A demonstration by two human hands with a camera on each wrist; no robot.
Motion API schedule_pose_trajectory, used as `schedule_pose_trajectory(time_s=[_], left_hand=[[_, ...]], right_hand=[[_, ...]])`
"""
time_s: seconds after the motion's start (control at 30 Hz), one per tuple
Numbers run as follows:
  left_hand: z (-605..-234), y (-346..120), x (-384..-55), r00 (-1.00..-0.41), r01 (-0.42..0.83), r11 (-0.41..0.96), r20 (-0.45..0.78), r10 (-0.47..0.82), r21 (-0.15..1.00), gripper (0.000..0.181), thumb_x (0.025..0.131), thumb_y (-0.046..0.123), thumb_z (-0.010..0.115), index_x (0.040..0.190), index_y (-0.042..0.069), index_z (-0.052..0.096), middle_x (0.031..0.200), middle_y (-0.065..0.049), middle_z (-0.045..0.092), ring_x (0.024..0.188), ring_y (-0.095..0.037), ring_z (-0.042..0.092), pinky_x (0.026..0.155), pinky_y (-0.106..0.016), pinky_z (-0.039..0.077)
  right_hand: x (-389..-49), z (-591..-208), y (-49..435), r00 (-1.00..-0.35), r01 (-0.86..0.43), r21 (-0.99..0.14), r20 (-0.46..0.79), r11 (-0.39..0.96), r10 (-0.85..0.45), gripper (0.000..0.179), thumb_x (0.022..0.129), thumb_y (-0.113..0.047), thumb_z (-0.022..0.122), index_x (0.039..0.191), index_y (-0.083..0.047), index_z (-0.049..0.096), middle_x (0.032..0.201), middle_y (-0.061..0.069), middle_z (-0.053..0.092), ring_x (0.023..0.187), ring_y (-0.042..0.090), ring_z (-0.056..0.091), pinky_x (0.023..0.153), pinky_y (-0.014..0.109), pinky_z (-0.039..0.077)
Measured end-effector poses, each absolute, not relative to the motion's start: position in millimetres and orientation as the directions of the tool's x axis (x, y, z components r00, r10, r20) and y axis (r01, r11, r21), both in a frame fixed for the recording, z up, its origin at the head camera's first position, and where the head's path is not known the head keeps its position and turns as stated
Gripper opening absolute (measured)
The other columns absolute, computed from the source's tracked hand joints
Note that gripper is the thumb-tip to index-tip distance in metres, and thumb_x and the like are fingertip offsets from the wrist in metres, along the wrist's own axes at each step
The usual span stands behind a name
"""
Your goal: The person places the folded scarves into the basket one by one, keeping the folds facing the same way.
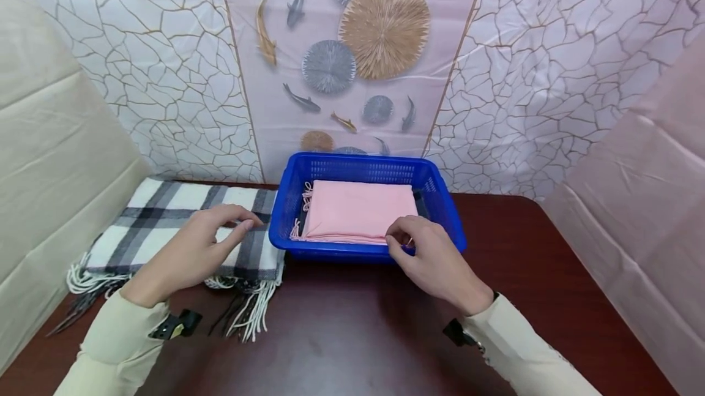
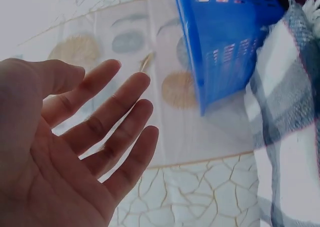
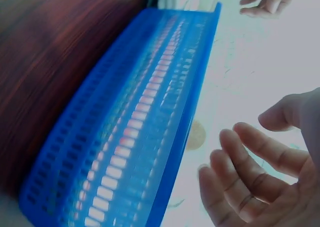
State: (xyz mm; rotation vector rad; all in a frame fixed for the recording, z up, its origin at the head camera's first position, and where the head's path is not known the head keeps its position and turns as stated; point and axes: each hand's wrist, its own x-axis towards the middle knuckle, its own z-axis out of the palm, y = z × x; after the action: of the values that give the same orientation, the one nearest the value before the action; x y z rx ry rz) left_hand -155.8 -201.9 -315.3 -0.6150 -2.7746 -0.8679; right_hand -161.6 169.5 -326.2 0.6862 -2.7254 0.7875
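Note:
A folded pink scarf (image 1: 358, 209) with fringe at its left side lies inside a blue plastic basket (image 1: 333, 251). Something dark shows beneath the scarf at the basket's right. My right hand (image 1: 432, 255) hovers above the basket's front rim near the right corner, fingers loosely bent and holding nothing. In the right wrist view, those fingers (image 3: 250, 172) are apart from the basket's slotted side. Over a black-and-white checked scarf (image 1: 145, 218) to the left, my left hand (image 1: 204, 246) is raised. Its fingers are relaxed with nothing in them, as the left wrist view shows.
The basket stands on a dark reddish-brown table (image 1: 518, 261), near the back wall covering (image 1: 352, 108) with fish and round leaf prints. The checked scarf touches or nearly touches the basket's left side, its fringe (image 1: 256, 307) spread toward the front. Pale fabric walls (image 1: 633, 200) flank the table.

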Motion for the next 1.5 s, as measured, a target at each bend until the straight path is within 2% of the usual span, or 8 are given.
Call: schedule_pose_trajectory(time_s=[0.4, 0.57, 0.77, 0.9, 1.0, 1.17, 1.3, 1.5], left_hand=[[-327, -237, -158, -0.885, 0.385, 0.789, 0.435, 0.168, 0.478, 0.024, 0.107, 0.019, 0.052, 0.119, 0.007, 0.070, 0.120, -0.016, 0.069, 0.112, -0.035, 0.061, 0.083, -0.055, 0.048], [-335, -251, -164, -0.910, 0.324, 0.797, 0.397, 0.116, 0.509, 0.029, 0.108, 0.019, 0.049, 0.127, 0.003, 0.065, 0.132, -0.024, 0.060, 0.122, -0.045, 0.053, 0.085, -0.065, 0.046], [-341, -264, -170, -0.944, 0.243, 0.804, 0.324, 0.066, 0.543, 0.035, 0.109, 0.022, 0.046, 0.133, 0.000, 0.059, 0.138, -0.030, 0.051, 0.124, -0.052, 0.049, 0.090, -0.068, 0.045], [-344, -271, -173, -0.944, 0.205, 0.813, 0.330, 0.017, 0.545, 0.037, 0.108, 0.022, 0.047, 0.133, -0.003, 0.057, 0.140, -0.036, 0.046, 0.132, -0.057, 0.036, 0.097, -0.070, 0.035], [-346, -279, -175, -0.938, 0.189, 0.810, 0.347, -0.018, 0.555, 0.038, 0.107, 0.020, 0.047, 0.134, -0.007, 0.054, 0.142, -0.039, 0.043, 0.135, -0.060, 0.026, 0.099, -0.070, 0.026], [-353, -291, -181, -0.953, 0.113, 0.790, 0.291, -0.085, 0.602, 0.047, 0.107, 0.022, 0.044, 0.139, -0.012, 0.046, 0.145, -0.043, 0.036, 0.139, -0.060, 0.017, 0.101, -0.070, 0.021], [-360, -300, -186, -0.961, 0.056, 0.788, 0.246, -0.123, 0.613, 0.053, 0.107, 0.024, 0.043, 0.143, -0.015, 0.040, 0.145, -0.046, 0.029, 0.139, -0.064, 0.014, 0.104, -0.072, 0.019], [-369, -317, -185, -0.965, -0.047, 0.799, 0.178, -0.190, 0.599, 0.061, 0.106, 0.027, 0.045, 0.144, -0.019, 0.034, 0.148, -0.050, 0.018, 0.139, -0.067, 0.012, 0.105, -0.074, 0.020]], right_hand=[[-143, -335, 127, -0.879, -0.476, -0.547, 0.322, 0.689, -0.352, 0.007, 0.097, -0.020, 0.066, 0.091, -0.022, 0.070, 0.073, -0.015, 0.061, 0.065, 0.003, 0.056, 0.061, 0.021, 0.050], [-138, -337, 113, -0.868, -0.494, -0.588, 0.297, 0.640, -0.397, 0.010, 0.097, -0.020, 0.066, 0.088, -0.023, 0.069, 0.073, -0.016, 0.060, 0.066, 0.003, 0.056, 0.063, 0.022, 0.051], [-132, -344, 96, -0.842, -0.517, -0.609, 0.236, 0.601, -0.486, 0.011, 0.098, -0.023, 0.065, 0.089, -0.021, 0.070, 0.073, -0.015, 0.061, 0.066, 0.001, 0.056, 0.063, 0.021, 0.050], [-130, -350, 83, -0.827, -0.524, -0.626, 0.212, 0.578, -0.520, 0.008, 0.098, -0.024, 0.065, 0.092, -0.023, 0.070, 0.078, -0.015, 0.064, 0.071, -0.001, 0.059, 0.067, 0.020, 0.052], [-132, -356, 73, -0.806, -0.534, -0.648, 0.197, 0.542, -0.558, 0.007, 0.099, -0.024, 0.064, 0.100, -0.021, 0.071, 0.085, -0.014, 0.067, 0.076, -0.002, 0.061, 0.072, 0.020, 0.054], [-132, -366, 58, -0.764, -0.566, -0.608, 0.132, 0.558, -0.631, 0.028, 0.102, -0.031, 0.060, 0.125, -0.017, 0.069, 0.115, -0.007, 0.071, 0.102, 0.003, 0.065, 0.090, 0.025, 0.055], [-129, -370, 44, -0.750, -0.600, -0.531, 0.111, 0.599, -0.652, 0.043, 0.103, -0.038, 0.057, 0.138, -0.014, 0.061, 0.137, -0.002, 0.061, 0.126, 0.011, 0.058, 0.107, 0.032, 0.049], [-130, -378, 19, -0.793, -0.522, -0.574, 0.053, 0.631, -0.607, 0.055, 0.103, -0.039, 0.056, 0.151, -0.014, 0.049, 0.158, 0.008, 0.044, 0.145, 0.019, 0.045, 0.115, 0.038, 0.044]])
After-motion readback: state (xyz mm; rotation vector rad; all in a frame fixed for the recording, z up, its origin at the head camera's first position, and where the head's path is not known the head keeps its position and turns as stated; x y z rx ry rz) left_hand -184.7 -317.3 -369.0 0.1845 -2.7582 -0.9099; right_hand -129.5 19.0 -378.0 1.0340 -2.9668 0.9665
